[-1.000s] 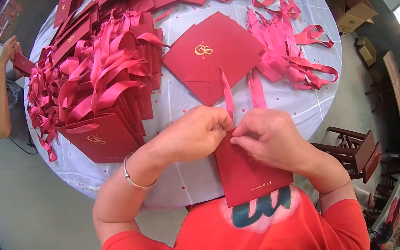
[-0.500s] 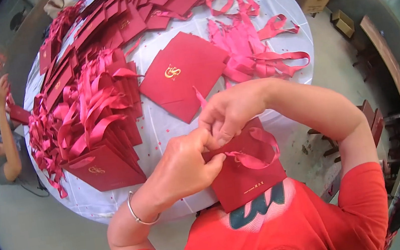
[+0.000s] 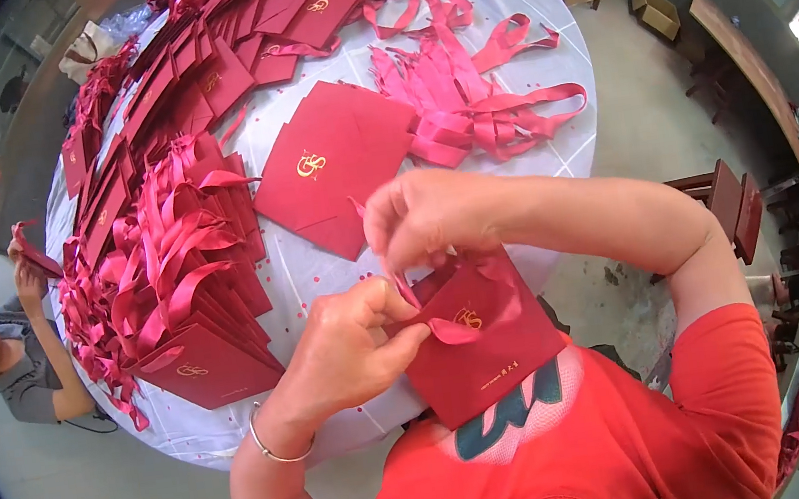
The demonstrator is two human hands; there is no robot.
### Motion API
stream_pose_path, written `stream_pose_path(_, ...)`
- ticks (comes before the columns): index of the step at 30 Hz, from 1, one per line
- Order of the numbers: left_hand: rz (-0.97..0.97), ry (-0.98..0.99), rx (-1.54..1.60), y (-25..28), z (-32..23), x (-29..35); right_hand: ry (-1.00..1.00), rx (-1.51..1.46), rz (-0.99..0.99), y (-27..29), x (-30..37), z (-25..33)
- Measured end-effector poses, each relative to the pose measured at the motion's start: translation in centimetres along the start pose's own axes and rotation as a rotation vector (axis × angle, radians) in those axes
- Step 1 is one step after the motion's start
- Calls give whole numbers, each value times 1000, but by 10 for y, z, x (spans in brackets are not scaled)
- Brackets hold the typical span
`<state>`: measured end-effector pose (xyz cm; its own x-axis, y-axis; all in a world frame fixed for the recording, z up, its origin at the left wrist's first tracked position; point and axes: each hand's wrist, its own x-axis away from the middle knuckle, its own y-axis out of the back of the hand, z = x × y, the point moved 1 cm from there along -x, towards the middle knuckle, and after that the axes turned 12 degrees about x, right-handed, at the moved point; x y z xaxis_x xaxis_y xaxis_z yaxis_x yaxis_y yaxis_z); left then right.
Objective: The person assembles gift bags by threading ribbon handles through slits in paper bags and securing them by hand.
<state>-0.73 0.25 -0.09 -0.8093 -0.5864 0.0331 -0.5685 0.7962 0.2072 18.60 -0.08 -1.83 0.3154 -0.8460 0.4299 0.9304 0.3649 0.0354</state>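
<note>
A small dark red paper bag (image 3: 495, 363) with a gold emblem rests against my red shirt at the table's near edge. My left hand (image 3: 351, 342) pinches a pink ribbon (image 3: 453, 331) at the bag's upper left corner, thumb against forefinger. Just above, my right hand (image 3: 427, 215) curls its fingers around the upper part of that ribbon; a short end sticks up past the knuckles. Part of the bag's opening is hidden behind my hands. Beyond them lies a flat stack of red bags (image 3: 329, 173), without handles showing.
Finished-looking bags with ribbon handles (image 3: 198, 367) stand packed at the left. Loose pink ribbons (image 3: 504, 120) lie at the right of the white-covered round table (image 3: 550, 48). More flat bags (image 3: 205, 78) spread across the far side. A person in a cap (image 3: 3, 342) handles a bag at the left.
My right hand has lifted slightly away from the left, drawing the ribbon up between them. The ribbon loop over the bag's front has shrunk and blurred. The view has shifted a little.
</note>
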Motion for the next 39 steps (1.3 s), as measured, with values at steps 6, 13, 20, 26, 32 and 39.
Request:
stream_pose_path(6, 98, 12, 20, -2, -3, 0, 218, -42, -311, 46, -31, 6)
stream_pose_path(13, 31, 88, -83, 6, 3, -4, 378, 287, -568, 35, -15, -4)
stream_pose_path(20, -187, -31, -438, 16, 3, -6, 212, 492, -698, 36, 63, -36)
stream_pose_path(26, -257, 74, -387, 16, 25, -9, -47, 204, -411, 10, 70, -44)
stream_pose_path(32, -258, -110, -375, 12, 25, -6, -139, 40, -341, 24, 63, -51)
stream_pose_path(39, -332, -293, -373, 12, 20, 2, -20, 79, -305, -8, 49, -40)
